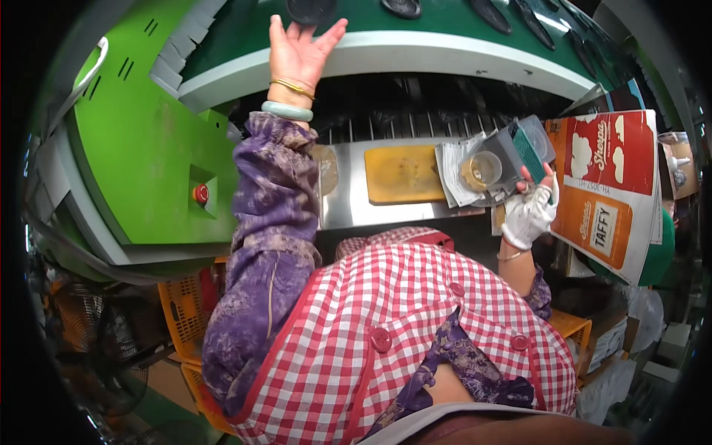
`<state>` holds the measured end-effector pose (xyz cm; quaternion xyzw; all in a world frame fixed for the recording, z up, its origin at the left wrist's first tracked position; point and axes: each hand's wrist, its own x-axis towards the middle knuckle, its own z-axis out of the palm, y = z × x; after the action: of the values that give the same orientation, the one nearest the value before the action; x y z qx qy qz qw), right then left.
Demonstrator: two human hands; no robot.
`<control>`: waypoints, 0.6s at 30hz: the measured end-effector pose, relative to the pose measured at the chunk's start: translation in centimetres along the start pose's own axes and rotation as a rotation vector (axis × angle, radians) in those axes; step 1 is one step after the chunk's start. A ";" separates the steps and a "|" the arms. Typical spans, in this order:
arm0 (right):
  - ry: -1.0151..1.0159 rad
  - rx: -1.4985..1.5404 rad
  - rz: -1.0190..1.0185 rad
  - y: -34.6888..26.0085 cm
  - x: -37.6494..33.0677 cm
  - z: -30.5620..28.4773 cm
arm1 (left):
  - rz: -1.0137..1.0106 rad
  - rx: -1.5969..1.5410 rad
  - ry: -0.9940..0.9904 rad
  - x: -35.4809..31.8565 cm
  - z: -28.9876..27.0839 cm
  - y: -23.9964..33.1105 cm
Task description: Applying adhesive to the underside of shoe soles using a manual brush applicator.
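My bare left hand (pixel 300 55) reaches far over the green conveyor belt (pixel 437 16), palm up with fingers spread. A dark round disc-like piece (pixel 310 9) lies at its fingertips; some fingertips are hidden behind it, and I cannot tell whether they bear it. My right hand (pixel 530 211), in a white glove with bare fingertips, closes on the lower end of a dark green textured strip (pixel 527 152). Beside that strip are a grey bin (pixel 500 152), a clear round cup (pixel 482 170) and folded printed papers (pixel 454 178).
More dark oval pieces (pixel 491 15) lie along the belt. A yellow board (pixel 403 174) rests on the metal shelf (pixel 345 200). Printed cardboard (pixel 604 189) stands at right. The green machine housing (pixel 148 148) at left carries a red button (pixel 200 193). Orange crates (pixel 185 315) flank me.
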<state>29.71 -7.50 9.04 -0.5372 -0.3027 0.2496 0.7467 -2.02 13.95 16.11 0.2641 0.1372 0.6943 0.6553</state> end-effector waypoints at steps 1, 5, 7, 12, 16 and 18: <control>-0.046 0.044 0.011 0.6 0.1 -0.5 | -0.013 0.078 0.132 -1.2 -0.8 -0.2; -0.073 0.051 -0.044 1.1 -0.8 -1.5 | -0.031 0.626 0.334 -8.0 -10.0 -2.8; -0.092 -0.071 -0.049 1.4 -0.9 -2.4 | -0.001 1.123 0.462 -13.8 -19.5 -4.2; -0.116 -0.143 -0.080 2.1 -0.8 -3.6 | 0.055 2.096 0.270 -23.1 -24.4 -6.4; -0.163 -0.263 -0.127 2.8 -0.2 -3.2 | -0.286 2.201 0.240 -23.7 -23.5 -8.5; -0.205 -0.296 -0.155 2.8 0.1 -3.2 | -0.356 2.139 0.277 -23.7 -23.7 -9.2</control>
<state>31.94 -8.69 5.64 -0.5880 -0.4512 0.1975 0.6416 -7.20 -4.65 -12.78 0.5927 0.7784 0.1350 0.1569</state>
